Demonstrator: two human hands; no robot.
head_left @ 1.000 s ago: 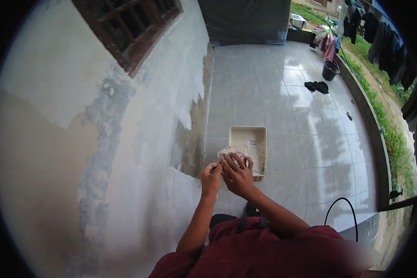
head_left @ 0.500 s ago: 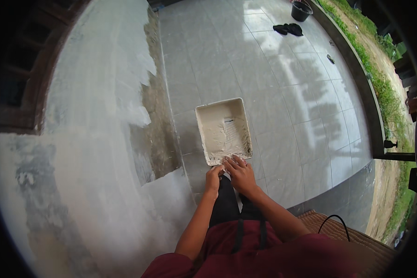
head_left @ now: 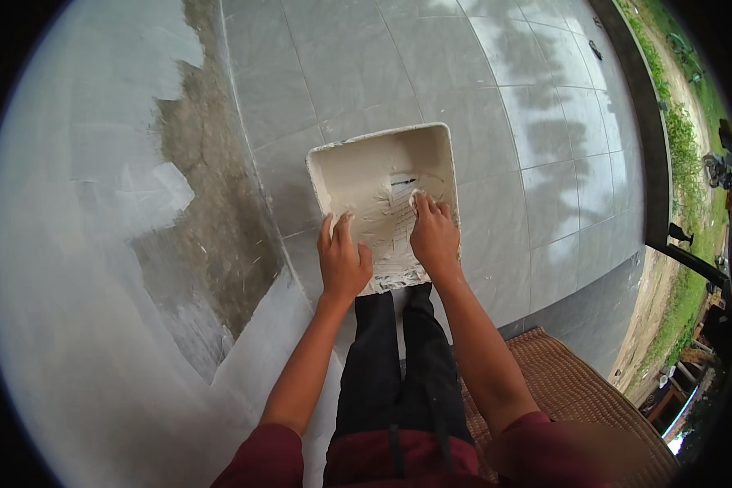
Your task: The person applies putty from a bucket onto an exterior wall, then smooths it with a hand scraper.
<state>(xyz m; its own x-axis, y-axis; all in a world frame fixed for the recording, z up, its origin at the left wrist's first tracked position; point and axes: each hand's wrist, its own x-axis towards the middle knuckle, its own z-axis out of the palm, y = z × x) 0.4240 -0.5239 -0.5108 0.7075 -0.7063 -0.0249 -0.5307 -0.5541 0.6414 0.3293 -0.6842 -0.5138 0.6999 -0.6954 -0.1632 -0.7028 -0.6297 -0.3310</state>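
Note:
A paint tray point(head_left: 380, 137), cream-coloured inside and smeared with thick white paste, rests on the floor in front of me. Over its left side is my left hand point(head_left: 343, 259), open, fingers apart, with white paste on the tips. My right hand point(head_left: 436, 231) reaches over the right part of the tray. Its fingers are drawn together at the ridged bottom, with a white smear or lump at the tips. Whether it grips anything more than paste is hidden.
To my left, a wall point(head_left: 81, 268) coated white has a bare grey-brown patch point(head_left: 220, 187) along its base. Grey tiles point(head_left: 496, 268) cover the floor. A brown woven mat point(head_left: 545, 398) lies at the lower right. A low dark ledge point(head_left: 655, 146) borders the grass.
My hands were together at the tray's near edge; now they are apart, the left over the left side, the right farther into the tray. My view has tilted down and come closer.

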